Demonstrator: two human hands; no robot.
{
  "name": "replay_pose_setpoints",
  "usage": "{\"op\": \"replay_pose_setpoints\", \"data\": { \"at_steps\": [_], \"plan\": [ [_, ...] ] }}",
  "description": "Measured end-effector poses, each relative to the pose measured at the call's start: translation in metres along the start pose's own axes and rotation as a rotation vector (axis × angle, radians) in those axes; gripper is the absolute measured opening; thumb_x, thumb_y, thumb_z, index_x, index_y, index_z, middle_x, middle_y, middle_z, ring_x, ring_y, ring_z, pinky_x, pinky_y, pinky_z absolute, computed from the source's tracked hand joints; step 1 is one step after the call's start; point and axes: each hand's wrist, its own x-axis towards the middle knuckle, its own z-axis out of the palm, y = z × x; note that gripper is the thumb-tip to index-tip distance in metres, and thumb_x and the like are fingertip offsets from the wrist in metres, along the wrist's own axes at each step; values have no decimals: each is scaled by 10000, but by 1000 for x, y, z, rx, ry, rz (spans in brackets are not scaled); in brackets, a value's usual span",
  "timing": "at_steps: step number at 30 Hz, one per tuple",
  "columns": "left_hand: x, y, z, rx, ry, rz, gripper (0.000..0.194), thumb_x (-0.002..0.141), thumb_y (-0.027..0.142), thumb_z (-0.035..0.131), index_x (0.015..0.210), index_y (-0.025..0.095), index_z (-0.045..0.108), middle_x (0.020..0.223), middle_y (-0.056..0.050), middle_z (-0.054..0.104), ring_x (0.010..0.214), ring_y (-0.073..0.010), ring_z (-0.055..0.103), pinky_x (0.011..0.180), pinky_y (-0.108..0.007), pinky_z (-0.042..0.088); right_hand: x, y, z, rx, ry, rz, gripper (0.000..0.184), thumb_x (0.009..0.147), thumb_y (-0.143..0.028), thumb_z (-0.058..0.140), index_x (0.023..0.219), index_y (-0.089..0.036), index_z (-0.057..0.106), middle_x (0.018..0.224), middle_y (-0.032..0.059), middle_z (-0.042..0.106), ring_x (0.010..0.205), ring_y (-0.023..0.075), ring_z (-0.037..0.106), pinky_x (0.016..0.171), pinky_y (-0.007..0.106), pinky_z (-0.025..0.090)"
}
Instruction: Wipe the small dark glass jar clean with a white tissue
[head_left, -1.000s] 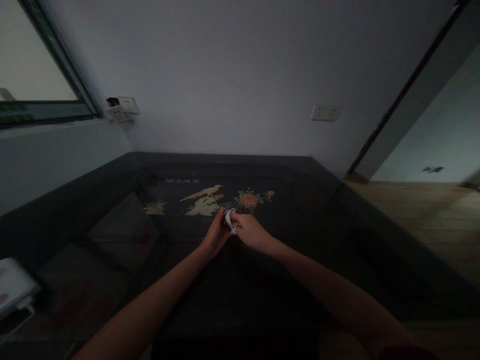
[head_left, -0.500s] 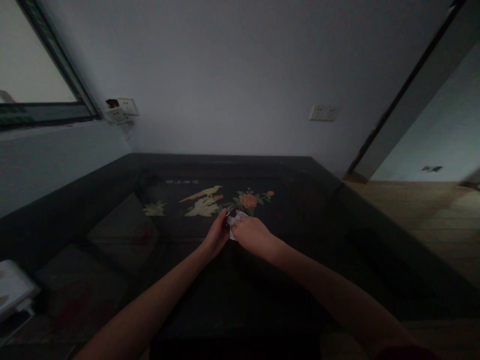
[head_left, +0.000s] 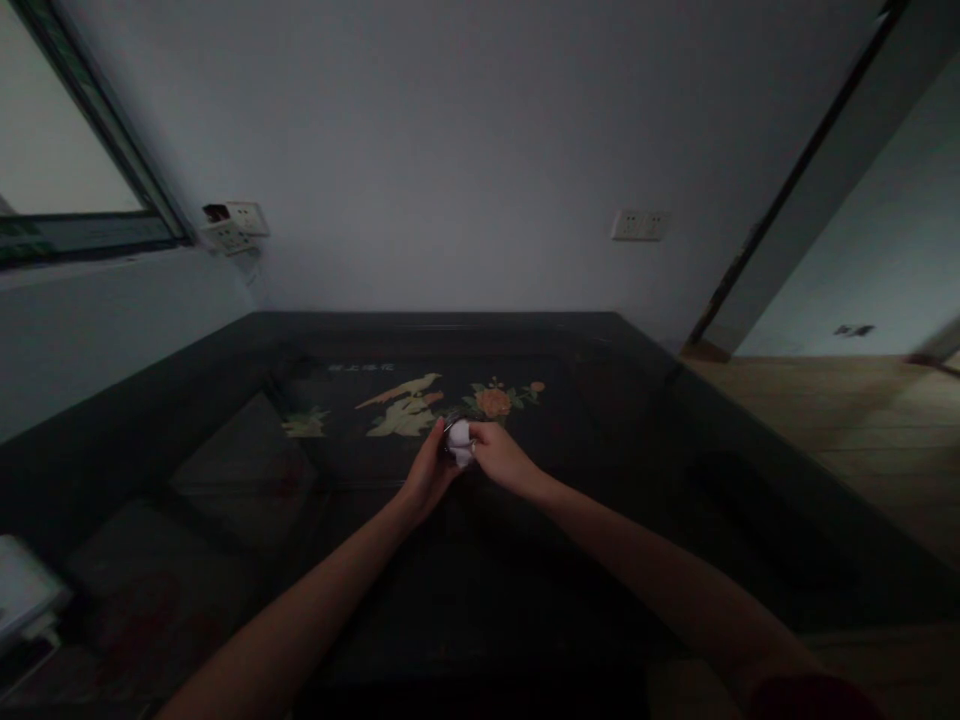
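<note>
Above the dark bench, my left hand (head_left: pixel 426 472) is closed around a small shiny object with a thin, curved, glinting rim (head_left: pixel 449 427). Most of that object is hidden, and its kind is too dark to make out. My right hand (head_left: pixel 501 460) pinches a crumpled white cloth or tissue (head_left: pixel 460 440), pressed against the shiny object between both hands. Behind the hands, the bench's dark back panel (head_left: pixel 585 400) carries an inlaid bird (head_left: pixel 411 385) and an orange flower (head_left: pixel 493 402).
A white device with a cable (head_left: pixel 26 590) sits at the lower left. On the right lies a long dark object (head_left: pixel 765 520), barely visible. Wall sockets (head_left: pixel 639 225) are set above the backrest, with a window (head_left: pixel 75 120) at upper left and wooden floor (head_left: pixel 847 400) at right.
My right hand has shifted slightly up, and the white cloth is now more bunched and faces left. My left hand keeps its hold. The view has moved slightly.
</note>
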Motion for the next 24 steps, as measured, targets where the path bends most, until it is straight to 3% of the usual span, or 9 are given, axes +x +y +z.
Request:
{"op": "replay_pose_setpoints", "data": {
  "at_steps": [3,5,12,17,24],
  "plan": [
    [1,0,1,-19,19,-4,275,916,318,421,934,141,630,825,-63,684,742,-149,635,749,-268,521,5,9,6,270,16,46,403,699,11,344,936,-116,644,870,57,690,770,150,618,734,233,462],
    [1,1,2,-17,19,-10,271,913,320,428,925,142,632,832,-63,685,743,-150,637,751,-271,523,6,11,8,277,22,27,402,690,7,351,935,-117,645,865,53,689,769,149,616,742,231,458],
    [-2,1,0,26,6,-32,273,889,340,472,931,136,648,932,-84,693,828,-170,651,719,-257,530,-6,-6,-8,-280,-99,-131,307,709,-27,413,846,-149,658,858,63,697,786,168,615,708,236,414],
    [-7,3,6,70,-11,-34,315,915,332,411,950,132,651,920,-81,702,844,-182,656,725,-272,536,-13,-20,-19,-653,-230,-183,289,777,-75,443,935,-177,662,911,92,706,829,204,646,692,268,424],
    [-8,2,10,42,-53,-56,277,866,345,509,955,129,660,972,-95,695,943,-219,642,801,-284,508,-19,-30,-20,-994,-320,-260,273,857,-61,399,923,-93,662,912,164,698,846,258,670,653,317,495]
  ]
}}
